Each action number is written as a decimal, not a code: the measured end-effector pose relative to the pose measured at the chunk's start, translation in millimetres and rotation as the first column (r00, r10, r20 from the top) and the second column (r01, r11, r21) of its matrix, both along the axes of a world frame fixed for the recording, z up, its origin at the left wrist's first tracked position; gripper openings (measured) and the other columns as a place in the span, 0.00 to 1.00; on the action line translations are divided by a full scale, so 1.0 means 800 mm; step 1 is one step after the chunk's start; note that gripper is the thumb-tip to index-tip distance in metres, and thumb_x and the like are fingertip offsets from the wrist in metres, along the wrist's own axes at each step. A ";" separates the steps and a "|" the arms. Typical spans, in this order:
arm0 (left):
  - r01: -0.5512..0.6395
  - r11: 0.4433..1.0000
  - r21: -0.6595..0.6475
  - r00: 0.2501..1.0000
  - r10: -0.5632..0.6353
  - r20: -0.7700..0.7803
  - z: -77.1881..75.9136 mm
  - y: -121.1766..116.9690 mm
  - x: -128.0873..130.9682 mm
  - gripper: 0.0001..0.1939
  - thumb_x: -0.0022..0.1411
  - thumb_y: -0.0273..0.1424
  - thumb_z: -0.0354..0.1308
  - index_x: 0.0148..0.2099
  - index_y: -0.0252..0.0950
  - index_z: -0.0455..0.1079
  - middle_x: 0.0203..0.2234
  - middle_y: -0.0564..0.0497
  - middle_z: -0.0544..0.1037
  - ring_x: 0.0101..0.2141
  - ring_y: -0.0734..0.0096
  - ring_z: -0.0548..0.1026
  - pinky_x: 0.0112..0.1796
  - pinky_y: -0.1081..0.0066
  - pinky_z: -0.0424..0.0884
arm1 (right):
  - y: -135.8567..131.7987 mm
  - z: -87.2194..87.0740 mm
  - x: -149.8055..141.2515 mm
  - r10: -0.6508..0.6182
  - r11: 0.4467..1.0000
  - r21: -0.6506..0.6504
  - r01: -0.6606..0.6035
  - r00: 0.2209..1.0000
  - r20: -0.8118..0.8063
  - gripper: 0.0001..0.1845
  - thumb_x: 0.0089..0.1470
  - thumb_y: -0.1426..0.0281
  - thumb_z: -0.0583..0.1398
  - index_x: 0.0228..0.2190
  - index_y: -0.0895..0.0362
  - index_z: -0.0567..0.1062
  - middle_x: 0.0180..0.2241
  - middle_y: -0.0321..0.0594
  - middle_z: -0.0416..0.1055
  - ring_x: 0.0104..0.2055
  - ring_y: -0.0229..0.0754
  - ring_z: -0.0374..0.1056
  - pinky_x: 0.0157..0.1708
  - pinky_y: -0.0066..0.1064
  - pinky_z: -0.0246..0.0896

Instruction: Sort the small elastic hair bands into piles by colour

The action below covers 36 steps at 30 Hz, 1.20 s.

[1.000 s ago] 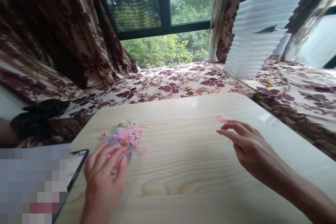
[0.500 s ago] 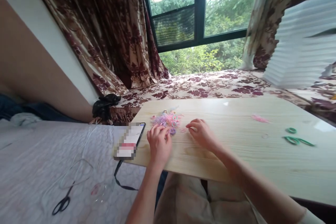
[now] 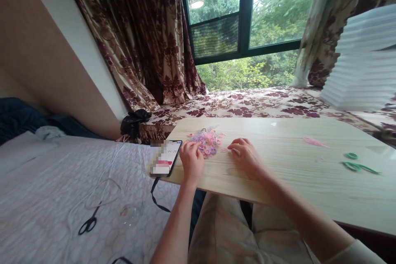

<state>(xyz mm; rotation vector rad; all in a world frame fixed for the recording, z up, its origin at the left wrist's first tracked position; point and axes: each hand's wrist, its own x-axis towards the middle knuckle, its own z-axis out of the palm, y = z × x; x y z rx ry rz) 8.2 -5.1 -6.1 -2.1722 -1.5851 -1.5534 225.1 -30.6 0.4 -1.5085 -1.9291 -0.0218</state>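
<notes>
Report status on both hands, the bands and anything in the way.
Left hand at left edge of colorful band pile, grip unclear. Right hand just right of pile, grip unclear. Phone close beside left hand; nothing visible blocking the pile.

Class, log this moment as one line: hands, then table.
left hand: at colourful band pile | right hand: right of pile | table: phone left, green cord right

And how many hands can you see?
2: the left hand at the left edge of the pile of colourful bands, and the right hand just right of it.
</notes>
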 end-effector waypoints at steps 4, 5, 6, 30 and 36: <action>-0.002 1.000 -0.020 0.999 0.001 -0.040 0.003 -0.003 -0.001 0.15 0.60 0.22 0.51 0.42 0.36 0.77 0.40 0.44 0.78 0.52 0.55 0.68 0.57 0.51 0.64 | 0.000 0.000 0.001 -0.021 1.000 -0.005 0.021 1.000 0.005 0.14 0.56 0.73 0.55 0.35 0.54 0.82 0.41 0.47 0.75 0.47 0.50 0.66 0.49 0.43 0.62; -0.001 1.000 -0.027 0.999 -0.001 -0.049 0.004 -0.004 0.000 0.15 0.60 0.22 0.51 0.42 0.36 0.77 0.40 0.44 0.78 0.52 0.55 0.68 0.57 0.51 0.64 | 0.000 0.000 0.001 -0.033 0.999 -0.006 0.033 0.999 0.007 0.14 0.57 0.73 0.55 0.36 0.54 0.82 0.41 0.47 0.75 0.47 0.50 0.66 0.48 0.43 0.62; -0.001 0.999 -0.034 0.998 -0.001 -0.059 0.004 -0.006 0.001 0.14 0.60 0.22 0.51 0.42 0.36 0.77 0.41 0.44 0.78 0.52 0.55 0.68 0.57 0.51 0.64 | 0.000 0.000 0.000 -0.046 0.999 -0.010 0.047 0.999 0.014 0.14 0.57 0.73 0.55 0.36 0.54 0.82 0.42 0.47 0.75 0.48 0.50 0.65 0.48 0.43 0.62; 0.029 0.999 -0.035 0.981 -0.036 -0.189 0.014 -0.016 0.019 0.13 0.60 0.23 0.55 0.43 0.39 0.77 0.41 0.45 0.78 0.54 0.52 0.67 0.57 0.47 0.61 | 0.005 0.003 -0.002 -0.096 0.989 -0.107 0.099 0.995 0.027 0.13 0.57 0.70 0.54 0.29 0.53 0.79 0.42 0.42 0.76 0.49 0.46 0.65 0.45 0.37 0.59; 0.051 0.997 -0.054 0.982 -0.060 -0.177 0.015 -0.023 0.033 0.13 0.60 0.22 0.54 0.43 0.38 0.77 0.41 0.45 0.78 0.54 0.53 0.67 0.57 0.47 0.61 | 0.006 0.001 0.006 -0.072 0.995 -0.068 0.069 0.997 -0.042 0.14 0.59 0.69 0.53 0.29 0.54 0.78 0.41 0.44 0.76 0.47 0.46 0.67 0.48 0.39 0.61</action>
